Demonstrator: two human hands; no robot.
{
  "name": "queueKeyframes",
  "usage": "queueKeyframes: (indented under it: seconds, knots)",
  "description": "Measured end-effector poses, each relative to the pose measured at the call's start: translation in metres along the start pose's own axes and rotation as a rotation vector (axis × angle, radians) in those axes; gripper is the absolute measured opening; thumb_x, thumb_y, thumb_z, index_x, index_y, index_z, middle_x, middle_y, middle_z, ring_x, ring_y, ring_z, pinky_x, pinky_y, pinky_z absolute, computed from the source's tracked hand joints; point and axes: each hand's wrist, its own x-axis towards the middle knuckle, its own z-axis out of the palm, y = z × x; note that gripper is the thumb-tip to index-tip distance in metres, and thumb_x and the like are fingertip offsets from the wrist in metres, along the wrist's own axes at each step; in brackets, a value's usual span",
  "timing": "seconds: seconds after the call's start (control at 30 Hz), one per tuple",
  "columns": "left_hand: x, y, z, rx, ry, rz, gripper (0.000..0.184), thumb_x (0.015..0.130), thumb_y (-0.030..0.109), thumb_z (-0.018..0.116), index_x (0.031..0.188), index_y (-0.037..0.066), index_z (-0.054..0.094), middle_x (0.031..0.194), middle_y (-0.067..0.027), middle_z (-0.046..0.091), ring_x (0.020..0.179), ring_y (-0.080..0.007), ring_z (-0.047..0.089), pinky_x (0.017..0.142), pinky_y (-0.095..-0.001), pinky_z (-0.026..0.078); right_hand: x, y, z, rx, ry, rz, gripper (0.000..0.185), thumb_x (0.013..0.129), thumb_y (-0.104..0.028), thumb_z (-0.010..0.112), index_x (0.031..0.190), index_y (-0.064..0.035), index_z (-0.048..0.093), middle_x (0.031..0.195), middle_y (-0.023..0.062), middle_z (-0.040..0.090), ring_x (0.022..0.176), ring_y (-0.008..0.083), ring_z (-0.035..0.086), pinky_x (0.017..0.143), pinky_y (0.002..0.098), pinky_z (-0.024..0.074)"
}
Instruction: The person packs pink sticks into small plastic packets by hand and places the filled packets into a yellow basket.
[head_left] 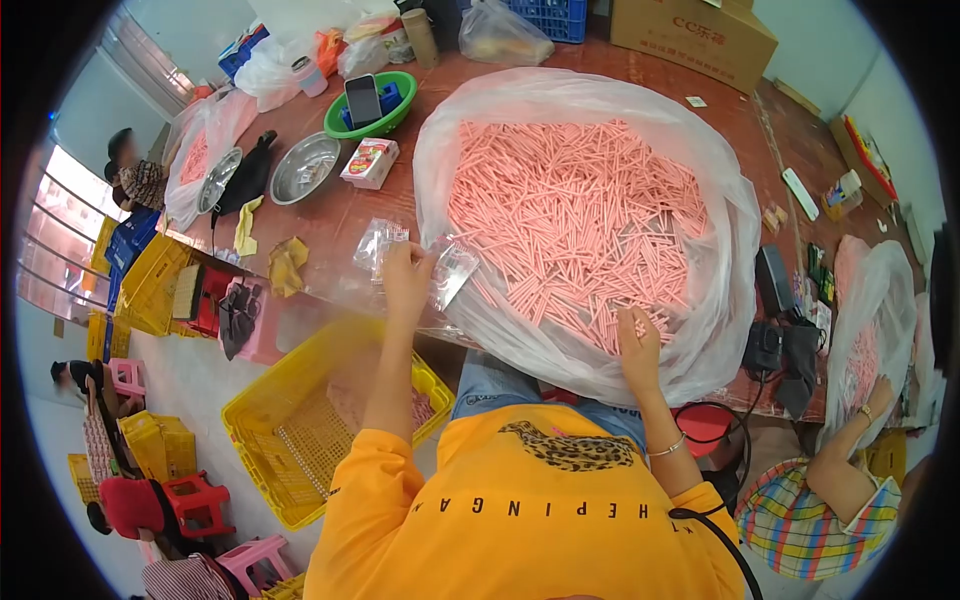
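Observation:
Thin pink sticks (570, 220) fill a large clear plastic bag (735, 230) that lies wide open on the red-brown table. My right hand (640, 345) is at the bag's near edge among the sticks, fingers closed on a few of them. My left hand (406, 275) is left of the bag, fingers pinched on a small clear plastic packet (455, 272) with some print on it. More small clear packets (380, 243) lie on the table just behind that hand. The exact grip of the left fingertips is partly hidden.
Across the table stand a red-and-white box (370, 163), a metal bowl (305, 168), a green basin (405, 105) holding a phone, and a cardboard carton (695, 40). A yellow crate (290, 430) is at my left on the floor. A co-worker's arm (850, 445) is at right.

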Motion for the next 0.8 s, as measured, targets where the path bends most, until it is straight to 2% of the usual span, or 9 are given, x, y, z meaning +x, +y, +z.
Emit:
queueKeyframes:
  seconds: [0.27,0.33,0.4,0.47,0.53,0.57,0.67,0.77,0.8]
  knots:
    - [0.004,0.047,-0.027,0.027,0.154,0.308,0.011,0.083,0.005,0.065,0.09,0.005,0.073,0.093,-0.0097,0.067,0.092,-0.0296,0.061,0.083,-0.0375,0.047,0.006,-0.025,-0.002,0.129,-0.01,0.102,0.02,0.097,-0.018,0.062,0.082,-0.0052,0.06,0.063,-0.0071,0.037,0.059,0.0034,0.033,0.053,0.0231,0.0286]
    - [-0.002,0.119,-0.046,-0.182,-0.087,0.416,0.014,0.084,0.002,0.062,0.092,0.006,0.073,0.091,-0.0099,0.067,0.091,-0.0292,0.061,0.083,-0.0389,0.047,0.015,-0.054,0.009,0.11,0.037,-0.053,0.016,0.095,-0.016,0.066,0.084,-0.0053,0.061,0.063,-0.0071,0.037,0.058,0.0033,0.032,0.053,0.0225,0.0283]
    - [-0.022,0.149,-0.019,-0.182,-0.295,0.596,0.017,0.084,0.0,0.06,0.095,0.006,0.072,0.089,-0.0096,0.066,0.09,-0.0299,0.061,0.085,-0.0393,0.046,0.019,-0.078,0.008,0.035,-0.145,-0.048,0.012,0.092,-0.013,0.068,0.085,-0.0051,0.061,0.064,-0.0067,0.038,0.059,0.003,0.033,0.053,0.0226,0.0286]
    - [-0.031,0.174,0.008,-0.395,-0.385,0.497,0.014,0.086,0.002,0.061,0.096,0.004,0.07,0.085,-0.009,0.064,0.081,-0.0269,0.06,0.079,-0.0356,0.047,0.024,-0.078,0.005,-0.017,-0.233,-0.07,0.012,0.09,-0.012,0.07,0.086,-0.0049,0.061,0.066,-0.0062,0.04,0.06,0.0026,0.034,0.053,0.0227,0.0291]
    - [-0.041,0.189,0.022,-0.628,-0.535,0.199,0.01,0.088,0.005,0.063,0.094,0.003,0.07,0.082,-0.0073,0.062,0.077,-0.0221,0.059,0.075,-0.0324,0.046,0.027,-0.067,0.005,-0.056,-0.233,-0.101,0.013,0.088,-0.012,0.071,0.086,-0.0044,0.06,0.067,-0.0057,0.041,0.062,0.0022,0.035,0.053,0.0228,0.0295]
    - [-0.046,0.194,0.028,-0.739,-0.61,0.037,0.009,0.089,0.007,0.064,0.093,0.002,0.07,0.08,-0.0065,0.062,0.074,-0.0197,0.058,0.072,-0.0308,0.046,0.022,-0.067,-0.006,0.046,-0.261,0.076,0.015,0.09,-0.012,0.07,0.084,-0.0033,0.059,0.069,-0.0049,0.043,0.064,0.0019,0.037,0.054,0.0227,0.0307]
    - [-0.056,0.19,0.046,-0.76,-0.696,-0.01,0.011,0.09,0.011,0.066,0.092,0.001,0.069,0.078,-0.0039,0.062,0.071,-0.0114,0.055,0.065,-0.0271,0.045,0.018,-0.06,-0.018,0.075,-0.21,-0.019,0.02,0.091,-0.012,0.068,0.079,-0.003,0.055,0.068,-0.0052,0.042,0.064,0.0021,0.036,0.054,0.0232,0.0304]
    - [-0.053,0.191,0.051,-0.607,-0.548,0.311,0.01,0.09,0.011,0.066,0.089,0.001,0.07,0.076,-0.0022,0.061,0.07,-0.0092,0.055,0.063,-0.0259,0.045,0.014,-0.058,-0.024,0.054,-0.252,-0.047,0.024,0.094,-0.014,0.066,0.077,-0.0044,0.052,0.066,-0.0065,0.039,0.063,0.0023,0.035,0.053,0.0235,0.0284]
    - [-0.055,0.193,0.052,-0.659,-0.573,0.255,0.011,0.09,0.011,0.066,0.088,0.001,0.07,0.075,-0.002,0.06,0.069,-0.0092,0.055,0.062,-0.0257,0.045,0.013,-0.057,-0.026,0.072,-0.246,-0.004,0.025,0.095,-0.015,0.066,0.076,-0.0047,0.052,0.066,-0.0067,0.038,0.063,0.0024,0.034,0.053,0.0239,0.0279]
